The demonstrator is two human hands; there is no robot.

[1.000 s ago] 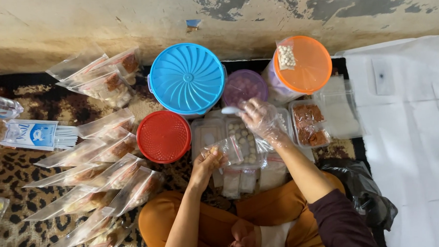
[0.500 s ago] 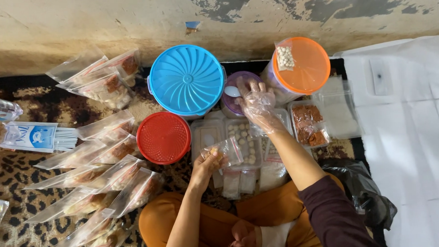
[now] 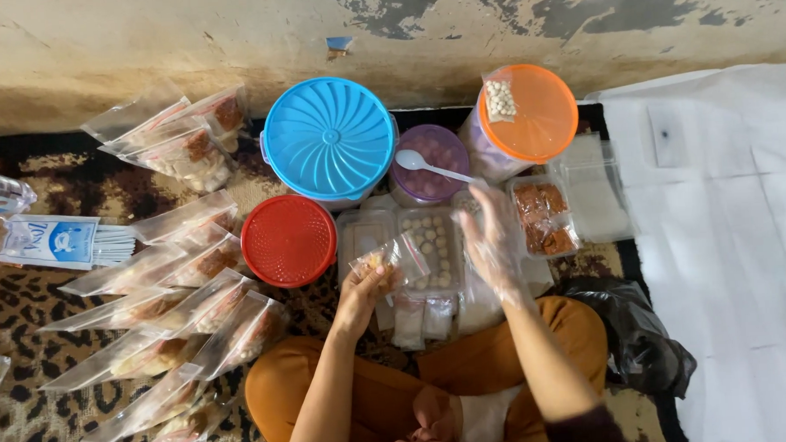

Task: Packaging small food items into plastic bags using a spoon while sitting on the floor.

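Two hands worked over a cluster of food containers on a leopard-print carpet [image 3: 30, 303]. The bare left hand [image 3: 361, 292] was closed around the lower edge of a small clear zip-top plastic bag [image 3: 394, 257], pinching it upright just in front of a clear rectangular plastic tray of pale round balls [image 3: 430, 246]. The right hand [image 3: 491, 239], covered by a thin transparent plastic glove, hovered with fingers spread and loosely extended over the trays, holding nothing; its fingertips were near a neighbouring clear tray of reddish-brown pieces [image 3: 543, 220]. A white plastic spoon [image 3: 430, 166] lay across the round purple lid of a tub [image 3: 430, 163], apart from the gloved hand.

Behind the trays stood a large round container with a ribbed blue lid [image 3: 329, 138] and a clear jar with an orange lid [image 3: 528, 112], on which a tiny bag of pale balls [image 3: 499, 97] rested. A round red ribbed lid [image 3: 289, 242] sat just left of the trays. Many filled, sealed clear bags [image 3: 196, 315] lay fanned out on the carpet to the left, with a packet of white plastic items [image 3: 63, 243] beyond them. A white cloth [image 3: 724, 235] covered the floor at right, and a crumpled black plastic bag [image 3: 640, 326] lay beside the person's orange-clad knee [image 3: 580, 328].
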